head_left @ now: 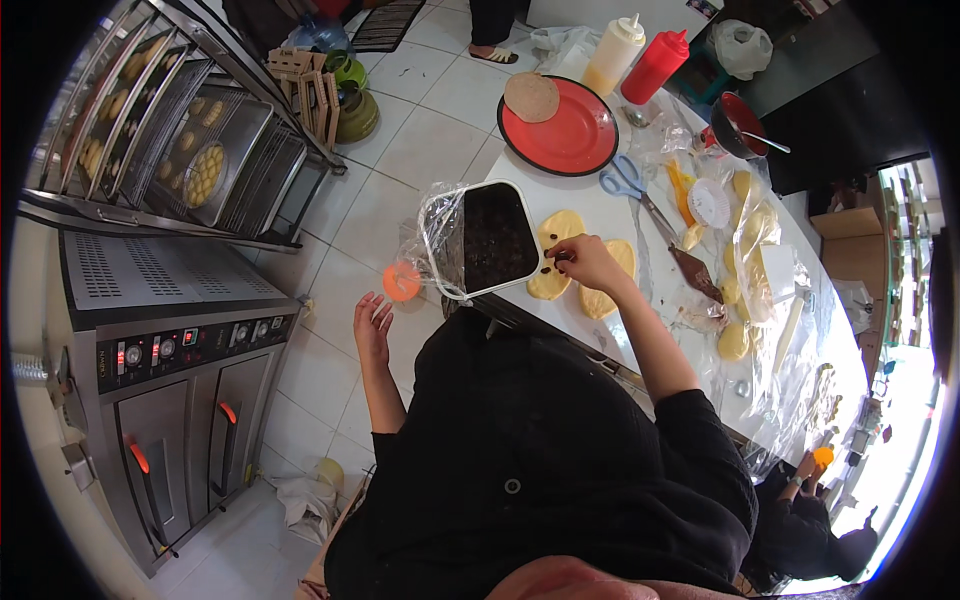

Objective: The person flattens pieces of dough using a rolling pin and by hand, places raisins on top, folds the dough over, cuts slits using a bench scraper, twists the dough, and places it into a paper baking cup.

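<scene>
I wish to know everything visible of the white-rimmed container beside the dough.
The container is a rounded rectangle with a smooth white rim, its material unclear. Dark pieces lie inside; their depth is hidden. Clear plastic film covers its left part, extending past that side. It sits at the table's corner, left of the dough.

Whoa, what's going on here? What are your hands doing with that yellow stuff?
The right hand has its fingertips down at a flat yellow dough piece with a few small dark bits on top. A second dough piece lies beside it, partly hidden by that arm. Next to them sits a tub of dark stuff, partly covered with plastic wrap. The left hand is empty, off the table.
</scene>
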Action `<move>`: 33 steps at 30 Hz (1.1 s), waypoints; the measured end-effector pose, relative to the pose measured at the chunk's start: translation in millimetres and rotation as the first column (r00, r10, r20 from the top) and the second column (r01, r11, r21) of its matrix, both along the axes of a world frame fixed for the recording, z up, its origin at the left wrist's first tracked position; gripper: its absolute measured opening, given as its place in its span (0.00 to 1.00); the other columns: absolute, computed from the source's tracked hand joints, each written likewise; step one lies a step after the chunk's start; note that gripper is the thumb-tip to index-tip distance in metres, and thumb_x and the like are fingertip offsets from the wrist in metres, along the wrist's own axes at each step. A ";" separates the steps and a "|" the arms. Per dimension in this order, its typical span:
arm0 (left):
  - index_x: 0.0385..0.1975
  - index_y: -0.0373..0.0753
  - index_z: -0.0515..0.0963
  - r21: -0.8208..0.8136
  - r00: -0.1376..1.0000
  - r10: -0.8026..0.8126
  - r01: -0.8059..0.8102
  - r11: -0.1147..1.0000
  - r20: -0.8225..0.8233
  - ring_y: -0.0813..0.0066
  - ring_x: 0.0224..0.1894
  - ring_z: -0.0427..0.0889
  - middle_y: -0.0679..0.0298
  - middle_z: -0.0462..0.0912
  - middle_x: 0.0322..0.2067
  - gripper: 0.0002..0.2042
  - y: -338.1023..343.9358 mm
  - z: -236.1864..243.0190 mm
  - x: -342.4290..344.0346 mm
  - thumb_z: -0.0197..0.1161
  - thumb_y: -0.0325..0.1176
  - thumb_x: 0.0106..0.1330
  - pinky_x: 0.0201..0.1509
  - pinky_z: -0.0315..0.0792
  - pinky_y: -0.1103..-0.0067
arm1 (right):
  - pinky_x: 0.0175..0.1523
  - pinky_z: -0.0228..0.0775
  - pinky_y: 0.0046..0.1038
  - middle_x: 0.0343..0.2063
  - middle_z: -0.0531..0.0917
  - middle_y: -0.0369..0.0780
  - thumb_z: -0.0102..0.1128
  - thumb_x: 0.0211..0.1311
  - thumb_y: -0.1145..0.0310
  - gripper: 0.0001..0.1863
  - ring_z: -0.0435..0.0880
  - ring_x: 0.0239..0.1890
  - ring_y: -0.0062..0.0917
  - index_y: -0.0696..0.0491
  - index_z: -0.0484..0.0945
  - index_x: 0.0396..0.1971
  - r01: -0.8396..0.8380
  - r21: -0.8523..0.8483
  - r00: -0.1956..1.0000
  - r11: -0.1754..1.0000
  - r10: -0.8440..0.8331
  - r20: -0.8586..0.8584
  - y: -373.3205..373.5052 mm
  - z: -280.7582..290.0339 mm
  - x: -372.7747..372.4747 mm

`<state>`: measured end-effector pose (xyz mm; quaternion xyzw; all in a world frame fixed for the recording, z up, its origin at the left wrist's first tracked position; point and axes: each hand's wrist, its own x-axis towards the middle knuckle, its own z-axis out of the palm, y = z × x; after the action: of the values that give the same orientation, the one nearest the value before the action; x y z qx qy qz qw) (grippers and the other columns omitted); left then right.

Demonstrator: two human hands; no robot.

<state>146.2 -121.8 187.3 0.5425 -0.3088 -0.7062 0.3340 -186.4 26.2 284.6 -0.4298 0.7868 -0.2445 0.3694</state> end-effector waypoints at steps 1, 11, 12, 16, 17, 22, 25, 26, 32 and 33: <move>0.46 0.41 0.65 0.000 1.000 0.001 -0.001 1.000 0.002 0.72 0.42 0.72 0.63 0.71 0.43 0.15 0.5 0.4 -0.2 0.47 0.37 0.60 0.47 0.64 0.77 | 0.37 0.71 0.27 0.22 0.80 0.44 0.56 0.38 0.76 0.10 0.80 0.27 0.29 0.57 0.78 0.26 -0.001 0.000 1.000 1.000 0.001 0.002 0.2 2.4 1.9; 0.46 0.41 0.65 -0.010 1.000 -0.017 0.017 1.000 0.012 0.73 0.42 0.72 0.63 0.71 0.42 0.15 -2.0 2.5 -0.6 0.47 0.37 0.60 0.46 0.64 0.77 | 0.26 0.69 0.22 0.16 0.79 0.40 0.59 0.41 0.74 0.07 0.78 0.18 0.22 0.59 0.76 0.23 0.101 -0.120 0.982 0.988 -0.118 -0.146 -8.3 -10.5 -26.7; 0.46 0.41 0.65 -0.013 1.000 -0.016 0.016 1.000 0.014 0.73 0.42 0.72 0.63 0.71 0.42 0.15 -2.4 3.2 -0.9 0.47 0.37 0.60 0.46 0.64 0.77 | 0.27 0.69 0.22 0.16 0.79 0.41 0.59 0.40 0.74 0.06 0.79 0.18 0.23 0.58 0.77 0.23 0.170 -0.132 0.979 0.977 -0.183 -0.091 -10.9 -10.4 -29.3; 0.46 0.41 0.65 -0.013 1.000 -0.023 0.023 1.000 0.021 0.73 0.42 0.72 0.63 0.71 0.42 0.15 -5.0 3.4 -3.1 0.46 0.36 0.60 0.46 0.64 0.76 | 0.28 0.69 0.22 0.16 0.79 0.41 0.61 0.39 0.74 0.06 0.79 0.19 0.24 0.57 0.78 0.21 0.238 -0.170 0.963 0.956 -0.255 -0.090 -12.5 -17.7 -37.3; 0.46 0.41 0.65 -0.008 0.999 -0.024 0.024 1.000 0.022 0.72 0.42 0.72 0.63 0.71 0.42 0.15 -5.5 3.7 -3.3 0.46 0.36 0.60 0.46 0.65 0.76 | 0.28 0.69 0.22 0.16 0.79 0.41 0.60 0.38 0.74 0.06 0.79 0.20 0.23 0.56 0.78 0.22 0.237 -0.170 0.959 0.957 -0.259 -0.119 -12.0 -18.7 -38.2; 0.47 0.41 0.65 -0.013 1.000 -0.019 0.019 1.000 0.023 0.72 0.42 0.72 0.62 0.71 0.42 0.15 -5.8 1.4 -0.8 0.46 0.36 0.60 0.46 0.65 0.77 | 0.30 0.70 0.24 0.16 0.79 0.41 0.60 0.37 0.74 0.09 0.79 0.20 0.25 0.55 0.79 0.25 0.131 -0.070 0.983 0.989 -0.139 -0.122 -0.6 -4.7 -20.2; 0.47 0.40 0.65 -0.018 1.000 -0.020 0.021 1.000 0.023 0.72 0.42 0.72 0.62 0.71 0.43 0.16 -5.8 1.7 -1.1 0.47 0.36 0.60 0.46 0.65 0.76 | 0.31 0.71 0.24 0.16 0.78 0.41 0.58 0.36 0.74 0.13 0.79 0.20 0.26 0.53 0.79 0.29 0.072 -0.033 0.993 0.997 -0.074 -0.094 5.3 -4.4 -14.5; 0.47 0.40 0.64 -0.017 1.000 -0.020 0.020 1.000 0.018 0.72 0.42 0.72 0.62 0.71 0.43 0.16 -5.7 1.7 -1.2 0.47 0.36 0.60 0.46 0.65 0.76 | 0.31 0.71 0.24 0.16 0.79 0.42 0.57 0.37 0.74 0.14 0.79 0.20 0.25 0.54 0.79 0.30 0.111 -0.039 0.991 0.993 -0.114 -0.070 5.6 -4.3 -14.5; 0.47 0.40 0.65 -0.012 1.000 -0.024 0.025 1.000 0.015 0.71 0.42 0.72 0.62 0.71 0.43 0.16 -6.9 3.3 -3.6 0.47 0.36 0.60 0.47 0.65 0.76 | 0.29 0.71 0.19 0.19 0.80 0.41 0.55 0.43 0.77 0.13 0.79 0.22 0.19 0.59 0.76 0.33 0.298 -0.152 0.954 0.942 -0.300 0.009 -0.9 -10.5 -24.4; 0.47 0.40 0.65 -0.013 1.000 -0.021 0.022 1.000 0.015 0.71 0.42 0.72 0.62 0.71 0.43 0.16 -6.9 4.0 -3.7 0.47 0.36 0.60 0.47 0.65 0.76 | 0.29 0.71 0.19 0.21 0.80 0.41 0.54 0.44 0.79 0.12 0.79 0.22 0.18 0.60 0.75 0.33 0.331 -0.175 0.943 0.927 -0.331 0.031 -1.9 -12.3 -25.2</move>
<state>142.6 -128.7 191.3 0.5422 -0.3217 -0.7037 0.3277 -211.6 24.3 272.3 -0.3220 0.8228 -0.3727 0.2836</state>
